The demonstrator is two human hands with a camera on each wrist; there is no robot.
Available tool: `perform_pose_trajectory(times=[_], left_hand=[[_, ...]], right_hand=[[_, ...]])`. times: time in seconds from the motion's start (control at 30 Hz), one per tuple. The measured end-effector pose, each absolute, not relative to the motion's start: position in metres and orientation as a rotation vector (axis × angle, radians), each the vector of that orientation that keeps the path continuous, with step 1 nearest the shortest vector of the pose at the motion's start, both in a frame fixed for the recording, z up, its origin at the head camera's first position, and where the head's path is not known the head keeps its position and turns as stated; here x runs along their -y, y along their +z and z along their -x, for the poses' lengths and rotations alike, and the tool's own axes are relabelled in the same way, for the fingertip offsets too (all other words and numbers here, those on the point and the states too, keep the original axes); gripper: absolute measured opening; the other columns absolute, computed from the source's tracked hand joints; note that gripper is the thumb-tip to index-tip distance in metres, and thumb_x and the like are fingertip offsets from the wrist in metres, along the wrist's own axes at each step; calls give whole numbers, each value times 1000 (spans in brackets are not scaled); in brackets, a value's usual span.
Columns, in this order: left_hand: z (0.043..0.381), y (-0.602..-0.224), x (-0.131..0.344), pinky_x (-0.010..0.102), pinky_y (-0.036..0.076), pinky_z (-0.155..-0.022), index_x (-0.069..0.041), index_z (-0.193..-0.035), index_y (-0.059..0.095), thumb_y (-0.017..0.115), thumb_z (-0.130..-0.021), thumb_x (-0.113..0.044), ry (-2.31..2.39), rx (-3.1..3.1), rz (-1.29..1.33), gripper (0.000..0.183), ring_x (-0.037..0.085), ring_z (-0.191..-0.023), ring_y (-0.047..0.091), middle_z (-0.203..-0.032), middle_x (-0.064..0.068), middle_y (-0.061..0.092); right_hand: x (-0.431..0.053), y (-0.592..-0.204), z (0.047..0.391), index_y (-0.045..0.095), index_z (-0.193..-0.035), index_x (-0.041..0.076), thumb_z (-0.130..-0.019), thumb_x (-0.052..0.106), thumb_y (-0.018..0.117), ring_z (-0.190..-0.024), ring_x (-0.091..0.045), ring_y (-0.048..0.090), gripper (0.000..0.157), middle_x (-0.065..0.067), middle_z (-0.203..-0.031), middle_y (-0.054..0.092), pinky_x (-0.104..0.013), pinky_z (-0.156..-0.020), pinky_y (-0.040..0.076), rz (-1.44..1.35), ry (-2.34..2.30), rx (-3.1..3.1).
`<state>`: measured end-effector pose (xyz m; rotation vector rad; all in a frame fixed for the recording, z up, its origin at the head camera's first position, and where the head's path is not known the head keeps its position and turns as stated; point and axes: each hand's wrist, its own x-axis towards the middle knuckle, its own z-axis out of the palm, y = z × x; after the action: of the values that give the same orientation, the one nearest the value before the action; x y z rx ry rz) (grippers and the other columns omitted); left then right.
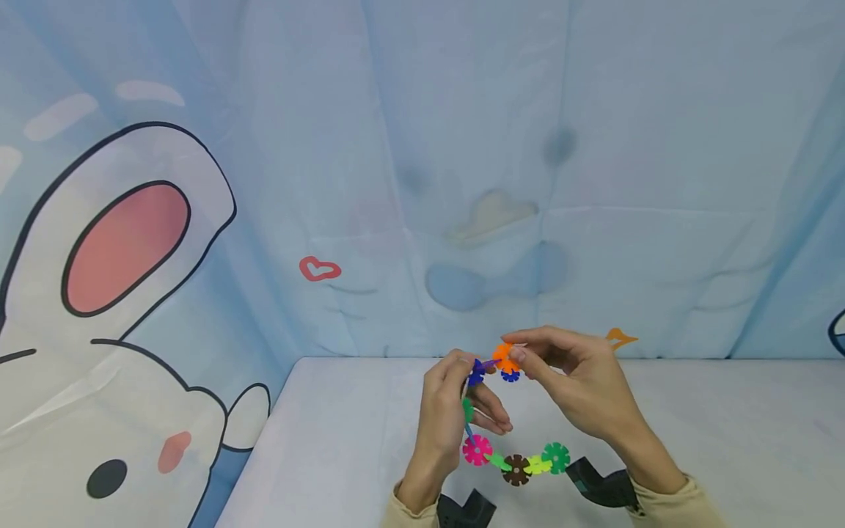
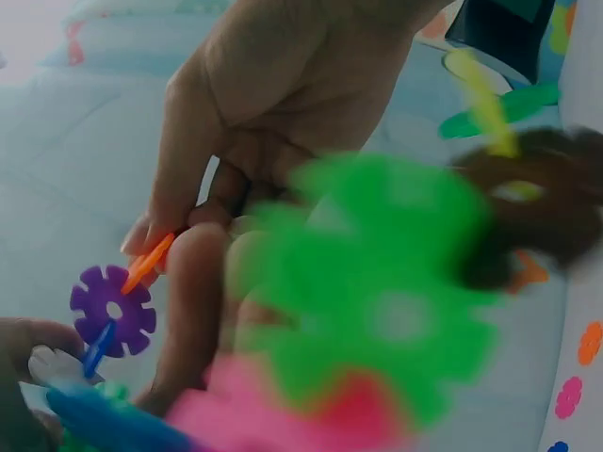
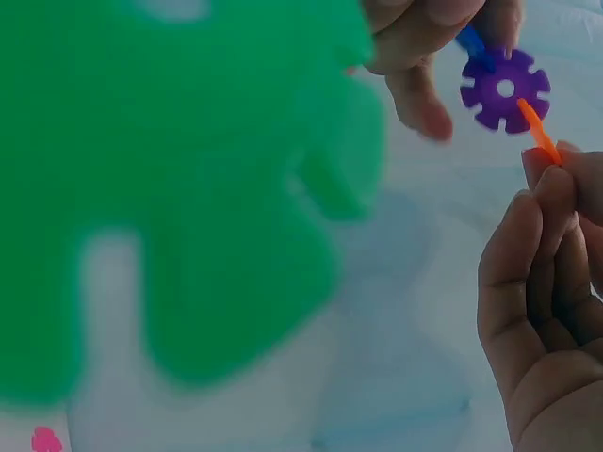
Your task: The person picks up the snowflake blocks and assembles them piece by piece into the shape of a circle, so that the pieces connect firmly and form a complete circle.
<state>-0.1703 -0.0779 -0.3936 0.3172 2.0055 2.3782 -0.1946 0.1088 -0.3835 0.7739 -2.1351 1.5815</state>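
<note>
A chain of notched plastic snowflake discs runs between the two hands. My left hand pinches a dark blue disc at the chain's upper left, its lower fingers spread. Thumb and fingertips of my right hand pinch an orange disc. Between them, a purple disc is slotted to the orange and blue ones. Below the left hand the chain curves through a pink disc, a brown disc and a yellow-green disc to a green disc. Blurred green discs fill much of both wrist views.
A white table lies under the hands, with a blue printed curtain behind. Another blue disc shows just below the orange one. Black wrist mounts sit by both cuffs. Small orange and pink flower shapes appear at one edge.
</note>
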Motion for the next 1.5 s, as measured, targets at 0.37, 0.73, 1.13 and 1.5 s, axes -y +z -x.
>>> perform_pose_trajectory(times=[0.37,0.73,1.13,1.5], left_hand=[[181,-404,90,18,45,-36,5,-113,62,34,-113,-18,2448,-1992,-248,36,9,-37,55,-57,2,60],[184,-405,97,18,42,-33,4,-129,58,29,-112,-17,2492,-1902,-260,39,9,-36,54,-57,-2,60],[183,-407,94,18,44,-34,-1,-119,54,27,-114,-19,2490,-1825,-328,33,8,-37,54,-57,-4,58],[184,-409,94,19,40,-32,-8,-112,52,42,-115,-40,2537,-1715,-335,34,8,-34,48,-52,-5,42]], right_hand=[[-118,-419,229,68,-136,10,-108,22,63,-77,-12,72,31,1,-93,77,-31,-69,63,-686,1305,2433],[-121,-509,260,56,-151,2,-100,12,70,-149,-62,32,53,-25,-160,49,-80,-113,36,-890,728,2948],[-108,-509,260,83,-103,9,-83,13,90,-113,-39,61,21,-10,-112,78,-60,-93,59,-753,690,2803],[-100,-511,258,81,-118,8,-89,10,84,-130,-41,61,29,-9,-130,75,-64,-106,54,-778,724,2922]])
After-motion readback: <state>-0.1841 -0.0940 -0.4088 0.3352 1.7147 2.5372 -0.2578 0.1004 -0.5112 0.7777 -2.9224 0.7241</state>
